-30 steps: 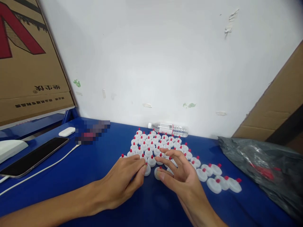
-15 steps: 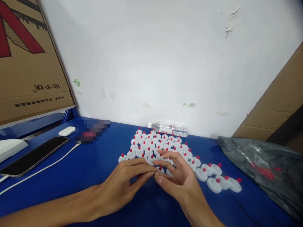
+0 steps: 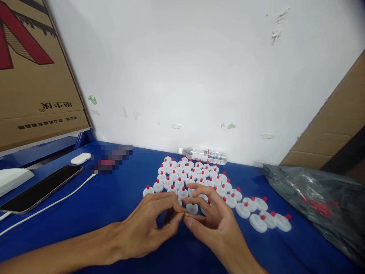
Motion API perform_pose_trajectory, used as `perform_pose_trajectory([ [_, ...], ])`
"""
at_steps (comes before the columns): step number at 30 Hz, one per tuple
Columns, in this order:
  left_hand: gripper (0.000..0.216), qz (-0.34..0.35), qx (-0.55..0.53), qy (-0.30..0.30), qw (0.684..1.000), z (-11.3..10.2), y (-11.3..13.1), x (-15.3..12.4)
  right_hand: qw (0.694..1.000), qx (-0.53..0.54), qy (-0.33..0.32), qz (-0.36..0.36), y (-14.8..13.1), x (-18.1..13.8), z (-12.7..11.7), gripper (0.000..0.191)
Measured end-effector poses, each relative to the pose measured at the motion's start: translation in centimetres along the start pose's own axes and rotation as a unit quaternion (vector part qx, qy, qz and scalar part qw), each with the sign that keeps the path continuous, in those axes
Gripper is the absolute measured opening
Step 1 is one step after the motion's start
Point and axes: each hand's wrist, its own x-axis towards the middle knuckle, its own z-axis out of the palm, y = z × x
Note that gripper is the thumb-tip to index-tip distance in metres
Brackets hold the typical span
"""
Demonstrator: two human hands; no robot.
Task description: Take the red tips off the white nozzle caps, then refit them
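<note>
My left hand (image 3: 148,222) pinches thumb against forefinger at the near edge of a group of white round caps with red tips (image 3: 158,186). Fingertip to fingertip with it, my right hand (image 3: 218,219) is also in a pinch, its other fingers curled above the caps. Whatever sits between the fingertips is too small and covered to make out. One white cap (image 3: 192,209) lies just beyond the touching fingertips. Several more caps (image 3: 258,223) trail off to the right, and some are hidden behind my right hand.
Behind the caps a clear water bottle (image 3: 201,155) lies against the wall. A dark plastic bag (image 3: 319,205) with red pieces in it is on the right. To the left are a phone (image 3: 42,188), a white cable (image 3: 61,198) and a small white case (image 3: 80,158).
Both hands have shifted slightly toward me and left at the fingertips, and my left forefinger is more bent. The cap just beyond them now shows more. The other caps look unmoved.
</note>
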Motion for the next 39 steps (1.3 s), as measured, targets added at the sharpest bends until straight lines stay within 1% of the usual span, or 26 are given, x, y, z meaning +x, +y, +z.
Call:
perform_pose_trajectory([
  [3, 0.016, 0.008, 0.000, 0.021, 1.000, 0.2, 0.1, -0.1, 1.000, 0.008, -0.002, 0.004, 0.0, 0.0, 0.0, 0.034],
  [7, 0.017, 0.002, -0.008, 0.043, 0.999, 0.4, 0.2, 0.0, 1.000, 0.014, -0.005, -0.002, -0.1, -0.1, 0.3, 0.030],
  [16, 0.017, -0.007, -0.007, 0.056, 0.998, 0.6, -0.1, 0.0, 1.000, 0.023, 0.003, -0.006, 0.0, -0.1, 0.6, 0.029],
  [20, 0.014, -0.050, 0.006, 0.080, 0.995, 0.3, -0.9, 0.0, 1.000, 0.009, 0.019, -0.012, -0.3, 0.0, 0.5, 0.030],
  [22, 0.016, -0.073, 0.016, 0.089, 0.993, -0.1, -1.3, 0.1, 0.999, -0.002, 0.029, -0.014, -0.3, 0.2, 0.2, 0.031],
  [25, 0.022, -0.076, 0.027, 0.074, 0.994, -0.6, -1.6, 0.2, 0.999, -0.025, 0.023, -0.009, -0.1, 0.4, -0.5, 0.033],
  [28, 0.022, -0.054, 0.033, 0.047, 0.997, -1.0, -1.8, 0.1, 0.999, -0.046, 0.011, -0.016, 0.2, 0.6, -1.0, 0.030],
  [32, 0.020, -0.009, 0.064, 0.037, 0.997, -1.5, -1.8, 0.0, 0.992, -0.107, 0.023, -0.068, 0.2, 0.6, -1.4, 0.017],
  [35, 0.018, 0.014, 0.103, 0.024, 0.994, -1.8, -1.8, 0.0, 0.972, -0.186, 0.020, -0.145, -0.4, 0.5, -1.8, 0.008],
  [37, 0.019, 0.025, 0.118, 0.017, 0.993, -1.8, -1.8, 0.1, 0.939, -0.260, 0.014, -0.226, -0.9, 0.6, -2.4, 0.013],
  [38, 0.020, 0.028, 0.124, 0.015, 0.992, -1.8, -1.8, 0.1, 0.913, -0.304, 0.008, -0.271, -1.2, 0.6, -2.7, 0.017],
  [39, 0.021, 0.032, 0.129, 0.016, 0.991, -1.8, -1.9, 0.2, 0.881, -0.352, -0.002, -0.316, -1.4, 0.8, -3.0, 0.021],
])
